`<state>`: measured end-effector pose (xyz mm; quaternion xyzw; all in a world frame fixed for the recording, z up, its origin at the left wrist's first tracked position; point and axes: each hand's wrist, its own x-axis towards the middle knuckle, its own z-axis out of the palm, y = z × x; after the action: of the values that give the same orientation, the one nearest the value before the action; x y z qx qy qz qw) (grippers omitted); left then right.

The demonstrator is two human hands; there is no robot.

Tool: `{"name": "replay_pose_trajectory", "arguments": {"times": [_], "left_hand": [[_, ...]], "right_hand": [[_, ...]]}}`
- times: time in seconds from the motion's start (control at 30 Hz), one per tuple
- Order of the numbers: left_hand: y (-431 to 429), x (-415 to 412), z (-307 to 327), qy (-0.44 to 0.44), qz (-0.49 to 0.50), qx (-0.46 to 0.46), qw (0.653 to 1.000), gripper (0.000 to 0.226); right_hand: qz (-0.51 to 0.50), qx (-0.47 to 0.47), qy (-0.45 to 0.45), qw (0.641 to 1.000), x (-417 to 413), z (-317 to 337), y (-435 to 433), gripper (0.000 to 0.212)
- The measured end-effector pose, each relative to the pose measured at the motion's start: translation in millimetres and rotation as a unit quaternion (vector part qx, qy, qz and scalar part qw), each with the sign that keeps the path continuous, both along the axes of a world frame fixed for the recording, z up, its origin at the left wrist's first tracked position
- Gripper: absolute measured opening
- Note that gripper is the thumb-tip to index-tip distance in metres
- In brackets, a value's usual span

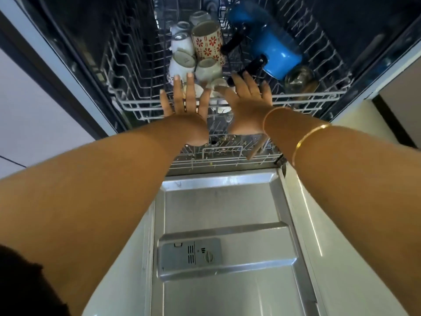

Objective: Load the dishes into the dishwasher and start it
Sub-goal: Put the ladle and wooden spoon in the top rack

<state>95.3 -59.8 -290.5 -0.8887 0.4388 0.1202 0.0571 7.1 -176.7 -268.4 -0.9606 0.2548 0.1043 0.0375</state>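
The dishwasher stands open, its steel door (227, 201) folded down below me. The upper wire rack (141, 103) is partly slid in. It carries several white cups (182, 62), a mug with red flowers (208, 41), two blue pans with black handles (275, 53) and a clear glass (298, 77). My left hand (184, 110) and my right hand (245, 101) lie side by side at the rack's front edge, fingers straight and spread, holding nothing. Whether the palms touch the front wire I cannot tell. Below them shows the front of the lower rack (227, 153).
A detergent compartment (190, 258) sits in the door's inner face. White cabinet fronts (34, 115) flank the machine on the left, and a pale counter side (355, 133) on the right. A wooden utensil handle (256, 149) pokes up from the lower rack.
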Motion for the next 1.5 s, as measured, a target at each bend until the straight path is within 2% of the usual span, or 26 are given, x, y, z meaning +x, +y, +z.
{"name": "replay_pose_trajectory", "arguments": {"times": [0.07, 0.2, 0.43, 0.5, 0.63, 0.73, 0.8, 0.9, 1.0, 1.1, 1.2, 1.33, 1.5], "left_hand": [[-4.1, 11.0, -10.7, -0.038, -0.008, -0.061, 0.997, 0.091], [-11.9, 20.6, -20.2, -0.039, 0.022, 0.008, 0.999, 0.102], [-10.7, 8.8, -11.7, -0.071, 0.018, -0.005, 0.997, 0.111], [-7.4, 5.8, -15.8, -0.098, 0.000, -0.040, 0.994, 0.111], [9.2, 3.1, -38.2, -0.173, -0.062, -0.195, 0.963, 0.100], [27.8, -4.3, -76.6, -0.219, -0.135, -0.201, 0.945, 0.092], [36.2, -15.4, -106.9, -0.234, -0.176, -0.180, 0.939, 0.088], [34.2, -31.4, -137.2, -0.189, -0.205, -0.134, 0.951, 0.080], [10.5, -36.4, -155.4, -0.094, -0.151, -0.040, 0.983, 0.078], [-24.6, -29.2, -163.7, 0.009, -0.041, -0.004, 0.999, 0.083], [-46.0, -25.0, -176.7, 0.067, 0.003, 0.025, 0.997, 0.085], [-42.2, -28.8, -190.9, 0.049, -0.009, 0.040, 0.998, 0.082], [-19.8, -61.3, -182.7, 0.049, -0.013, 0.091, 0.995, 0.085]], "right_hand": [[-0.002, -0.005, -0.004, 1.000, 10.2, -3.9, -4.6, 0.107], [-0.002, -0.075, -0.044, 0.996, 11.2, -22.1, -1.3, 0.107], [0.023, -0.104, -0.105, 0.989, 3.6, -26.4, 1.6, 0.104], [0.024, -0.131, -0.135, 0.982, -0.8, -31.3, 3.9, 0.101], [0.042, -0.196, -0.185, 0.962, -26.2, -62.9, 11.6, 0.092], [0.082, -0.214, -0.168, 0.959, -53.9, -103.8, 19.5, 0.085], [0.098, -0.176, -0.096, 0.975, -67.8, -124.1, 23.1, 0.081], [0.092, -0.078, 0.028, 0.992, -69.9, -146.3, 18.0, 0.077], [0.086, -0.032, 0.087, 0.992, -52.1, -164.1, 5.5, 0.082], [0.046, 0.017, 0.083, 0.995, -29.6, -169.7, -2.2, 0.087], [0.007, 0.013, 0.087, 0.996, -22.5, -185.7, -6.3, 0.085], [-0.022, -0.004, 0.048, 0.999, -29.8, -211.7, 1.6, 0.084], [-0.087, 0.065, 0.018, 0.994, -55.2, -213.6, 35.6, 0.086]]}}
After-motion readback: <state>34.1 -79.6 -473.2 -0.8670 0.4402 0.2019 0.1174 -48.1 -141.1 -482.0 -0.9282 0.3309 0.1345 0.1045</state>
